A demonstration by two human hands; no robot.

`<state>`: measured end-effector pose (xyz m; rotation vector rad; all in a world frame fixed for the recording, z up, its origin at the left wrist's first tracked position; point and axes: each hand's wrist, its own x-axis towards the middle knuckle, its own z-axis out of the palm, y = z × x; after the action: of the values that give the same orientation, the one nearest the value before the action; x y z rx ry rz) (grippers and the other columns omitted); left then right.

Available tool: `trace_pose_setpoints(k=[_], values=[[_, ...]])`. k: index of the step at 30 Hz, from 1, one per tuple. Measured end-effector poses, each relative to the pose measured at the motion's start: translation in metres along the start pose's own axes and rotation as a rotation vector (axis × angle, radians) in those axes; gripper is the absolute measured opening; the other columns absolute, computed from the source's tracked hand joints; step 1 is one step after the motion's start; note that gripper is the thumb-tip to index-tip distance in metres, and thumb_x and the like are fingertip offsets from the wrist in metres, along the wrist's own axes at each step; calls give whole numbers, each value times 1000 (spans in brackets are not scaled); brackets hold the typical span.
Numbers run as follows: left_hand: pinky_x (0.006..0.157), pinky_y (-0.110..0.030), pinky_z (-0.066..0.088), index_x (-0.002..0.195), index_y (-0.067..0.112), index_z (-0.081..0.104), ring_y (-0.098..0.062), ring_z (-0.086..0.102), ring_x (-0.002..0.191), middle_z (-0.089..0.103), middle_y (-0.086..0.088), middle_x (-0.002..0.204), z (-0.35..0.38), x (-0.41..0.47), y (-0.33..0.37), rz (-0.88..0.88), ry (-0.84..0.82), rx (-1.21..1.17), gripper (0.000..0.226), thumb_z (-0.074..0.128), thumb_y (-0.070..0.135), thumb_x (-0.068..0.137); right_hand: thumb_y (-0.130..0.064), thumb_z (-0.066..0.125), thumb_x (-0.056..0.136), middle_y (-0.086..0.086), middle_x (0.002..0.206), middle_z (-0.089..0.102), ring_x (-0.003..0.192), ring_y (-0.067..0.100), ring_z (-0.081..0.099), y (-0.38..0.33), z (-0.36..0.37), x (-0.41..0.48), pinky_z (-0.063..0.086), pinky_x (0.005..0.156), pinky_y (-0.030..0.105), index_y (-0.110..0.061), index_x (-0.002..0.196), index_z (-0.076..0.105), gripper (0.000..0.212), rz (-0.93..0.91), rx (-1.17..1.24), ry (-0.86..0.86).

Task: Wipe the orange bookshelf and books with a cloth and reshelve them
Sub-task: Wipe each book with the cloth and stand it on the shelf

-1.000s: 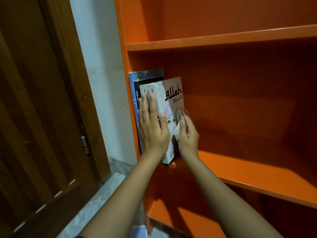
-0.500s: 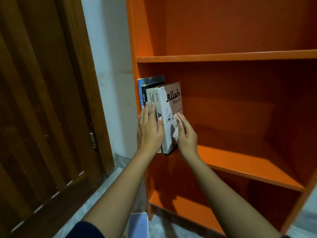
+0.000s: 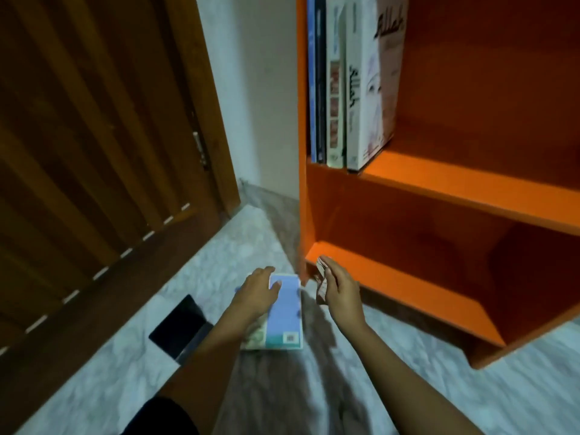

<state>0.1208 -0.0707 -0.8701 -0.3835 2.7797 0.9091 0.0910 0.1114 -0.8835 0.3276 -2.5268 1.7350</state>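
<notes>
The bookshelf (image 3: 470,191) has four books (image 3: 354,89) standing at its left end. A blue book (image 3: 285,312) lies on the floor (image 3: 119,365) beside its bottom corner, not shelved yet; the left hand (image 3: 255,291) rests flat on it, the right hand (image 3: 339,288) squeezes the cloth (image 3: 321,276).

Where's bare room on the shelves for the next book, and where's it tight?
Bare: the middle shelf right of the white book, and the visible bottom shelf. Tight: the middle shelf's left end, books packed against the side panel, and the floor at the left hand, with the blue book and a black slab.
</notes>
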Motion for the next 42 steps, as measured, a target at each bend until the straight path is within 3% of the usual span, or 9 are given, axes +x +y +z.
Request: trace_pose_setpoints(k=[4,11,17,21,29,35,37,40,42], values=[[97,-32,36,139,5,36,-30,46,124,43,-19,139,46,9,-60,-186,-104,34,63,33,48,93,-18,40,100,1,124,61,110,22,58,51,36,-13,51,91,44,-18,125,60,31,255,-44,-115],[103,-39,37,145,14,27,-36,41,129,37,-15,143,105,39,-131,-424,-182,-112,64,58,26,90,-20,38,98,-4,88,60,79,14,56,116,80,-22,39,56,17,-17,91,61,24,404,-188,-303],[72,-14,37,140,6,32,-25,47,115,46,-10,125,131,51,-154,-426,-79,-309,58,58,1,88,-21,48,91,-3,94,65,80,12,60,157,110,-19,42,56,13,-23,93,55,7,493,-300,-388],[71,-25,40,141,10,30,-29,51,111,44,-13,123,137,51,-156,-432,-4,-314,63,61,3,85,-36,39,92,-3,116,63,99,19,62,168,120,-15,53,84,38,-31,121,52,33,539,-331,-397],[80,-31,46,139,7,36,-34,50,107,42,-22,119,117,37,-147,-407,142,-264,65,59,-4,80,-31,41,96,2,95,66,85,20,65,156,129,-24,57,70,39,-24,88,51,14,507,-305,-355],[71,-39,56,97,8,57,-34,65,94,66,-16,99,89,16,-148,-357,218,-526,38,58,18,60,-20,48,95,-4,101,66,83,13,65,114,116,-32,50,58,17,-20,97,59,11,491,-165,-397],[80,-45,55,110,7,54,-35,63,101,63,-19,109,69,-2,-134,-334,215,-617,51,65,10,61,-16,53,90,-4,104,68,87,15,67,93,105,-37,58,62,26,-23,97,59,11,435,-117,-383],[67,-28,57,131,2,38,-26,62,92,56,-22,117,37,-34,-108,-303,215,-886,83,71,-7,55,-8,53,87,-4,102,70,86,16,67,54,82,-41,60,69,41,-27,102,63,27,375,35,-319],[55,-19,53,125,10,40,-17,60,83,59,-16,106,16,-51,-94,-276,211,-964,79,68,-13,55,2,47,85,1,111,67,80,14,63,28,64,-41,56,60,27,-26,120,60,46,375,91,-289]])
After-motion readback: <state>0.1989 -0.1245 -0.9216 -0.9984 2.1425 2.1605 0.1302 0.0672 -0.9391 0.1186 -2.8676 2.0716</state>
